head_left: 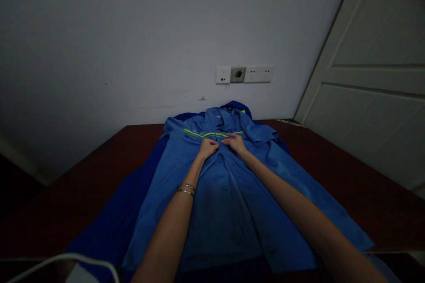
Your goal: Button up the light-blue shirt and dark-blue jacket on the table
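Note:
A blue work shirt [229,199] with a yellow-green chest stripe lies flat, front up, on a dark red table [348,172]. Its collar points to the far wall. My left hand [207,147] and my right hand [235,143] meet at the shirt's front placket just below the stripe. Fingers of both hands are curled and pinch the fabric there. Two thin bracelets ring my left wrist. What lies between the fingertips is too small to make out.
A darker blue garment [113,225] lies under the shirt and shows at its left. Wall sockets [245,74] sit on the white wall behind. A white door [375,79] stands at the right. A white cable [63,260] curves at the bottom left.

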`<state>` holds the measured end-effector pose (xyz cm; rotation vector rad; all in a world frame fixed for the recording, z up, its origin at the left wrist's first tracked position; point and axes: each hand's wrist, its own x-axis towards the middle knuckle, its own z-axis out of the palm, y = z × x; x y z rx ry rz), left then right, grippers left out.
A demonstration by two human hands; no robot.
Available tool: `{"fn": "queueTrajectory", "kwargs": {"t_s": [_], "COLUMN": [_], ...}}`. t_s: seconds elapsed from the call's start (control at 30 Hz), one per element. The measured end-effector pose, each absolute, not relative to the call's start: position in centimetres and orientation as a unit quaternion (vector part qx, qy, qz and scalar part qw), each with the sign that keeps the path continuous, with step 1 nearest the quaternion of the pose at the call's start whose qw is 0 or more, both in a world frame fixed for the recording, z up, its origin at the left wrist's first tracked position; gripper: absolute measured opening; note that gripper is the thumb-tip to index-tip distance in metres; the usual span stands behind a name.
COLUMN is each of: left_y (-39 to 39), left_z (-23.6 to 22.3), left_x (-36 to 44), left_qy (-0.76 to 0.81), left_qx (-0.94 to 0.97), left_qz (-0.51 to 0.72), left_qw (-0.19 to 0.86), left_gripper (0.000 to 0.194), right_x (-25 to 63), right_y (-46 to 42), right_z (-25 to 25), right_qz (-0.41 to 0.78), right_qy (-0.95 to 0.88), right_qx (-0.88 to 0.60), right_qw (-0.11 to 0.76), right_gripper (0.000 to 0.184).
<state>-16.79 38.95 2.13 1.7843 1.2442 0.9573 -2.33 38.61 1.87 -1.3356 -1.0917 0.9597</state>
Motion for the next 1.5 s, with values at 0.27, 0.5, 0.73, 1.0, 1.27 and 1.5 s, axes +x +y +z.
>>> {"fn": "queueTrajectory", "kwargs": {"t_s": [0.27,0.5,0.73,1.0,1.27,1.5], "left_y": [39.8,40.0,39.3,37.3,33.7,32.5], "left_z": [1.2,1.0,2.6,5.6,4.4,3.4], "left_x": [-16.7,-16.9,-17.1,-15.3,-15.6,-17.9], "left_qy": [0.468,0.488,0.508,0.513,0.553,0.561], "left_qx": [0.774,0.687,0.593,0.627,0.800,0.799], "left_qz": [0.383,0.447,0.554,0.549,0.169,0.157], "left_qw": [0.187,0.299,0.289,0.202,0.157,0.147], "left_gripper": [0.013,0.012,0.020,0.026,0.014,0.011], "right_x": [-1.7,-1.1,-0.6,-2.2,-3.3,-4.1], "right_y": [39.3,38.3,33.6,27.4,25.4,24.5], "right_z": [1.9,4.1,6.7,5.6,4.5,4.3], "right_qz": [0.405,0.335,0.145,0.017,-0.034,-0.058], "right_qy": [-0.456,-0.563,-0.749,-0.777,-0.731,-0.735], "right_qx": [-0.601,-0.555,-0.554,-0.613,-0.676,-0.671], "right_qw": [0.516,0.513,0.334,0.145,0.082,0.073], "right_gripper": [0.038,0.024,0.010,0.010,0.027,0.027]}}
